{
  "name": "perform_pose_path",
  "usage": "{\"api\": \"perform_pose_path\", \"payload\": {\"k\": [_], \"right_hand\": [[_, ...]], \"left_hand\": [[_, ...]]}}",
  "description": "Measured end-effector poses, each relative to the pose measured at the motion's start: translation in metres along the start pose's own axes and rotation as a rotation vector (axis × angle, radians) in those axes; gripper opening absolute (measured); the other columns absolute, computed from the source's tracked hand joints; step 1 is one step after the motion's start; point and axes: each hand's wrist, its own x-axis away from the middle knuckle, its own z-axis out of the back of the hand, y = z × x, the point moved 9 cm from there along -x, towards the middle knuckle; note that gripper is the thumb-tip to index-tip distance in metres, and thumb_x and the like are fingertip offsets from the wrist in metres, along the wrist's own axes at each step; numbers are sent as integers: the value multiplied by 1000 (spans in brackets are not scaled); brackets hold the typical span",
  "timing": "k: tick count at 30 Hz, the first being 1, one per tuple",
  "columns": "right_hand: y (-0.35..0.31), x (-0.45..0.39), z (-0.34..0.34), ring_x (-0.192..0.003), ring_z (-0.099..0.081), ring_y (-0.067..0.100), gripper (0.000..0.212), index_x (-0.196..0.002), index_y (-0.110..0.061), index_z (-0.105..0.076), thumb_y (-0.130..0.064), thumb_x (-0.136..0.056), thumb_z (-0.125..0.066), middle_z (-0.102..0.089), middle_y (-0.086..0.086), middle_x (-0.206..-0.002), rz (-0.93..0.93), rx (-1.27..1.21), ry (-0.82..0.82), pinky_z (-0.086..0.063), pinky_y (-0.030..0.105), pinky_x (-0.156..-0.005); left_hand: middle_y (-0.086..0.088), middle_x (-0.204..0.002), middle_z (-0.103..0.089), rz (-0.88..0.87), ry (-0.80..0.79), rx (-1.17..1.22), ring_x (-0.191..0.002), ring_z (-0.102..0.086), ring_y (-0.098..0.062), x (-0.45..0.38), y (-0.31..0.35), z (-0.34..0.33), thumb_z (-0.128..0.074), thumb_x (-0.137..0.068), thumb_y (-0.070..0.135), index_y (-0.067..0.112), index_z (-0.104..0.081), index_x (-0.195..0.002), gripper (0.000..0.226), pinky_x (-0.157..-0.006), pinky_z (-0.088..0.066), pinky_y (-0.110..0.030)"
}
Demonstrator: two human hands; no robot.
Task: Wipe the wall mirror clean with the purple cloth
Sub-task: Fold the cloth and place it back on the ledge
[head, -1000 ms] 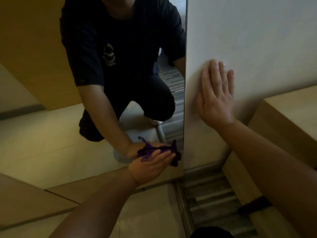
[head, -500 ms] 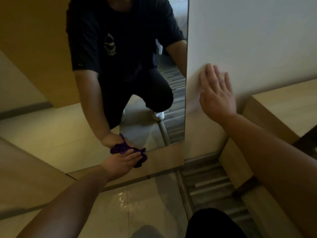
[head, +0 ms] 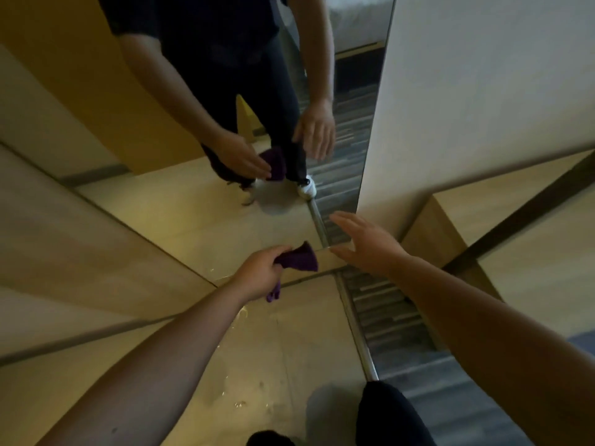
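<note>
The wall mirror [head: 193, 204] fills the upper left and reflects my body, arms and the cloth. My left hand [head: 259, 273] grips the bunched purple cloth [head: 297, 260] in the air near the mirror's bottom edge, off the glass. A loose end of the cloth hangs below my fist. My right hand [head: 367, 244] hovers with fingers spread in front of the mirror's lower right corner, touching neither wall nor glass.
A white wall [head: 483, 91] runs right of the mirror. A pale wooden unit [head: 531, 236] juts out at the right. Glossy floor tiles [head: 273, 365] lie below, beside a metal threshold strip [head: 357, 329] and striped grey carpet [head: 396, 320]. My dark-clothed knee [head: 389, 416] shows at the bottom.
My left hand has pulled the cloth off the mirror and back toward me. My right hand has left the white wall and dropped lower. The view has tilted down toward the floor.
</note>
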Motion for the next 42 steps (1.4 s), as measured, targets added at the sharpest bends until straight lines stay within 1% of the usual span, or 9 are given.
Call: {"api": "perform_pose_path", "payload": {"k": [6, 10, 13, 17, 21, 24, 31, 36, 42], "right_hand": [[-112, 64, 97, -145, -33, 18, 97, -157, -33, -18, -51, -81, -76, -27, -5, -162, 30, -7, -102, -36, 39, -114], [-167, 103, 152, -139, -37, 15, 100, -155, -28, -25, -57, -75, -77, -34, -4, -156, 100, 28, -114, -36, 37, -115], [-191, 122, 178, -117, -42, 2, 75, -144, -31, -41, -53, -81, -74, -45, -15, -131, 148, 164, -59, -36, 23, -100], [-195, 136, 202, -88, -50, -1, 30, -120, -32, -60, -39, -92, -66, -50, -22, -98, 82, 188, -41, -49, 24, -83], [-178, 159, 213, -86, -64, 7, 23, -114, -24, -67, -35, -95, -62, -67, -9, -96, 6, 57, -52, -55, 24, -76], [-168, 180, 224, -82, -61, 2, 20, -113, -21, -65, -31, -98, -59, -63, -9, -93, -32, -35, -82, -44, 13, -67], [-104, 230, 269, -77, -57, -2, 3, -100, -27, -58, -29, -100, -55, -58, -13, -84, -82, -90, -137, -39, 9, -64], [-29, 257, 304, -85, -63, 11, 4, -100, -27, -62, -27, -96, -62, -66, -3, -92, -56, -96, -110, -52, 28, -76], [78, 299, 321, -84, -63, 5, 38, -120, -29, -56, -37, -88, -73, -65, -11, -98, -71, -50, -281, -51, 20, -73]], "left_hand": [[1, -117, -64, -62, -130, 143, -106, -61, -17, 85, 101, 81, -47, -96, 2, 22, -60, -129, 41, -90, -46, -27], [-6, -104, -71, -111, -220, 178, -97, -66, -34, 130, 147, 118, -49, -90, 3, 34, -67, -104, 38, -87, -53, -48], [-13, -99, -72, -156, -295, 221, -92, -63, -48, 152, 171, 130, -50, -84, 9, 41, -68, -99, 40, -75, -52, -62], [-6, -103, -69, -222, -402, 173, -91, -68, -24, 173, 197, 128, -48, -92, 0, 34, -63, -104, 39, -85, -55, -42], [10, -105, -68, -299, -497, -42, -93, -67, -8, 196, 217, 117, -56, -98, 28, 37, -59, -113, 18, -80, -54, -27], [14, -109, -65, -367, -475, -208, -94, -64, -2, 206, 235, 107, -66, -92, 45, 34, -53, -128, 40, -84, -56, -27], [20, -94, -59, -490, -417, -417, -85, -55, 4, 201, 304, 77, -55, -100, 37, 38, -56, -104, 4, -72, -43, -24], [13, -99, -60, -501, -356, -471, -87, -56, -4, 177, 380, 27, -51, -102, 37, 32, -57, -112, 13, -70, -42, -26], [15, -99, -60, -481, -366, -437, -85, -54, 3, 144, 474, -60, -55, -101, 33, 31, -59, -111, 11, -67, -40, -19]]}}
